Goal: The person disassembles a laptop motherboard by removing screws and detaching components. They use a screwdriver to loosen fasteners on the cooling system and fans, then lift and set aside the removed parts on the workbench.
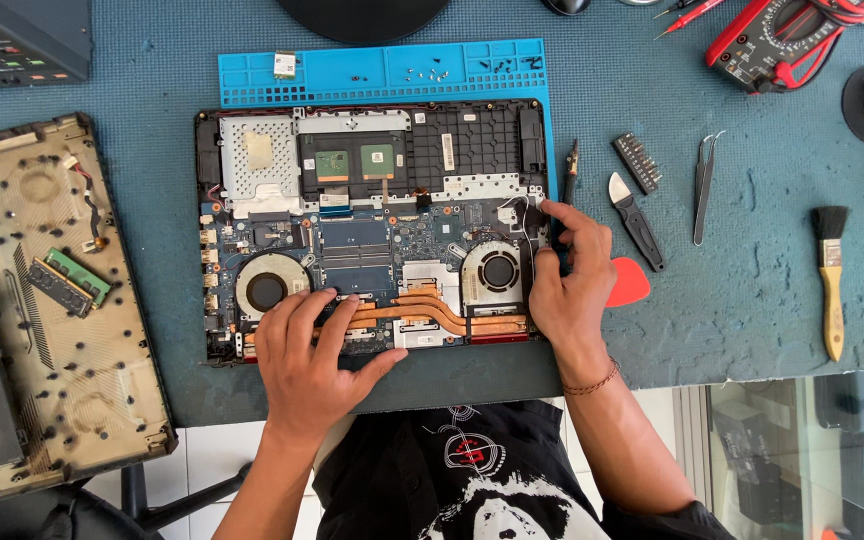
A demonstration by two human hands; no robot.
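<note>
Here, seen from above, an opened laptop with its bottom cover off (372,225) lies on a blue-green work mat (752,290), its circuit board, two round black fans and copper heat pipes (432,310) exposed. The person's left hand (307,355) rests flat on the near edge of the laptop, fingers spread wide over the board just right of the left fan (267,288), holding nothing. The right hand (570,285) sits at the laptop's right edge, beside the right fan (497,270), fingers curled narrow with the fingertips touching the board near its right corner; whether it pinches anything cannot be told. Just beside that hand lies a red triangular plastic pick (630,283), partly under it. Further right are a black-handled pry tool (635,220), a black strip of screwdriver bits (638,162), metal tweezers (704,185) and a wooden-handled brush with black bristles (831,280). At the far side of the laptop a bright blue silicone parts tray (382,72) holds small screws. On the left lies the detached beige bottom cover (62,300) with a green memory stick (80,275) on it. A red multimeter (777,35) sits far right.
</note>
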